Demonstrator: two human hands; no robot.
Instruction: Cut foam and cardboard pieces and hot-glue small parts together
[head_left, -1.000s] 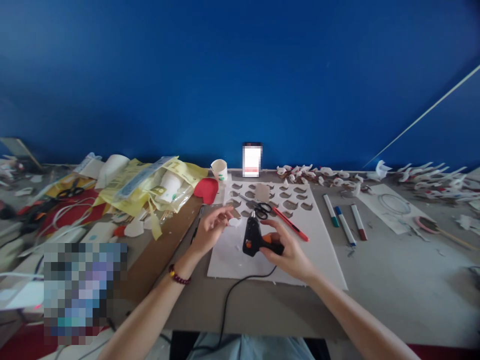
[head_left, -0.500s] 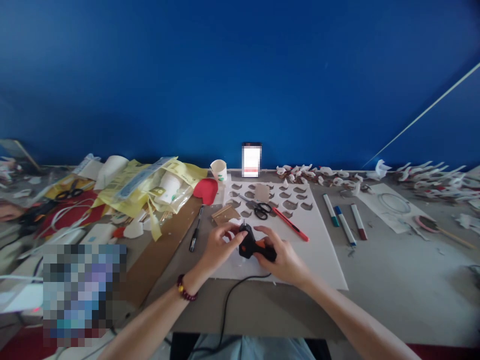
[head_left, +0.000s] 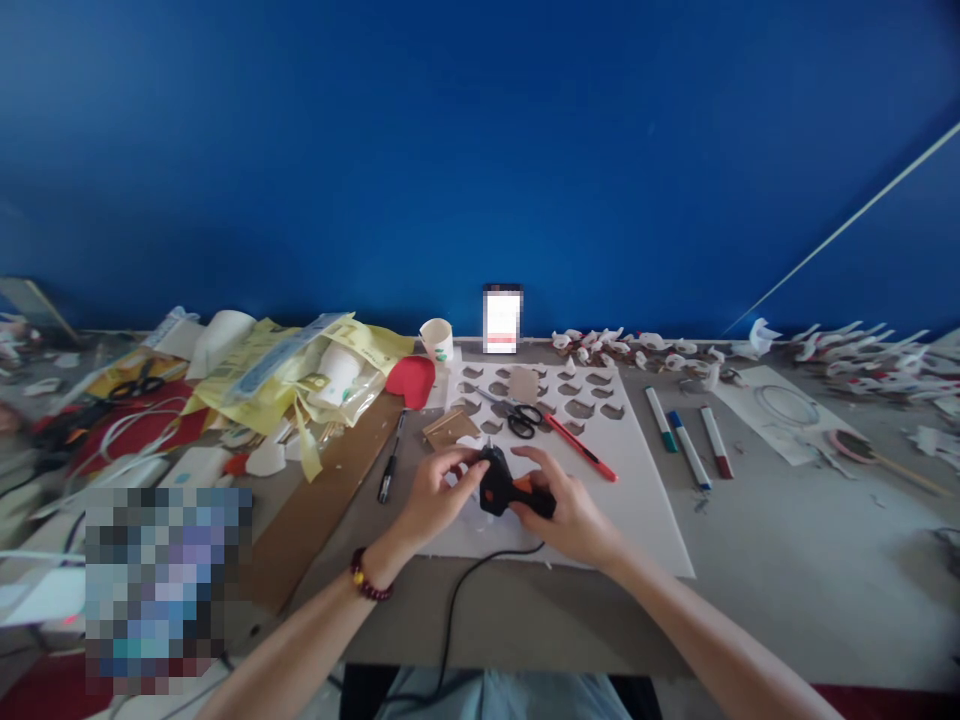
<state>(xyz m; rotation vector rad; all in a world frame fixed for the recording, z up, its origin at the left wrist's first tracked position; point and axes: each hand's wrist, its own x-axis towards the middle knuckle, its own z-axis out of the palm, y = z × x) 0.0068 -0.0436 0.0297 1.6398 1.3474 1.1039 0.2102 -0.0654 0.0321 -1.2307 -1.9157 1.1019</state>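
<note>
Hands (head_left: 441,492) now both at glue gun (head_left: 494,486).

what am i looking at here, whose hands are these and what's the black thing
There's no robot: a camera worn on a person's head looks forward and down at their own bare hands. The right hand grips what looks like a black glue gun with a cord; the left hand is at its nozzle end. Below is a white sheet with curved cutouts, bearing scissors and a red cutter. Three markers lie to its right.
</note>
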